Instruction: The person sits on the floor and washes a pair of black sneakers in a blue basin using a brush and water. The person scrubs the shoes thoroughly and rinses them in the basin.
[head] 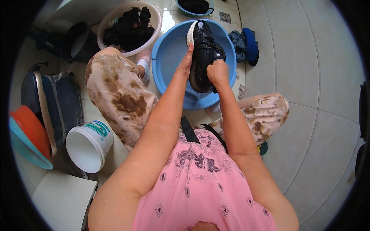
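A black lace-up sneaker [199, 57] with a pale textured sole edge is held over a blue plastic basin [169, 55] on the tiled floor. My left hand [186, 62] grips the shoe along its sole side, thumb up on the pale edge. My right hand [218, 72] is closed at the shoe's other side, by its opening; a dark piece with a small white mark sticks out above the fist, and I cannot tell whether it is part of the shoe or a separate thing. Moulded ridges, like a small washboard, show inside the basin's near end.
A pale pink basin [159, 21] of dark wet cloth stands upper left; a smaller blue basin [188, 12] holds something black. A floor drain [225, 17], a blue brush-like object [250, 43] and grey-blue cloth [238, 43] lie right. A white bucket [83, 150] lies left, tilted.
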Tool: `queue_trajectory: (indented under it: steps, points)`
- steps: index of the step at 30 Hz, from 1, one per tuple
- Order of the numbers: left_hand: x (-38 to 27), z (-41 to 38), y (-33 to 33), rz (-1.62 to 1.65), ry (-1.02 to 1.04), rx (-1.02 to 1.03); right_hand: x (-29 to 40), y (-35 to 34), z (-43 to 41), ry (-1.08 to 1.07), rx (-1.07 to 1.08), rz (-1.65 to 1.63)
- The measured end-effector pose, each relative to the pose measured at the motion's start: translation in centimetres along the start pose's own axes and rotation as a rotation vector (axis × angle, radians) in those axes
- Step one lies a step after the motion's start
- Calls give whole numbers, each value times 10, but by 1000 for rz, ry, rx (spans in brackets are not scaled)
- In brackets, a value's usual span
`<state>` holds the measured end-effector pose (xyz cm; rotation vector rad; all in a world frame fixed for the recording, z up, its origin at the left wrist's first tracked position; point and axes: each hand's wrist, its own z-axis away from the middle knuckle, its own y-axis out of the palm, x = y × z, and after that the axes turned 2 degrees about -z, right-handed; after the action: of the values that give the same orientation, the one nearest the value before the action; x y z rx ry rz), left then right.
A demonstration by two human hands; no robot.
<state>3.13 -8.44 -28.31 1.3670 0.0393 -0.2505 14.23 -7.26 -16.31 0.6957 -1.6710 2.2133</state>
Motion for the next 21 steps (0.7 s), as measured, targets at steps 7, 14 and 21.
queue_trajectory:
  steps: [7, 14, 21]
  points:
    - [8, 4, -2, -22, -16, -42, 10, 47, -44, 64, -74, -797]
    - [24, -6, 3, 6, -81, -151, -18, 60, -81, 252, -340, -383]
    - [1, -13, -18, -128, 67, -287, -30, 21, -29, 13, -146, 152]
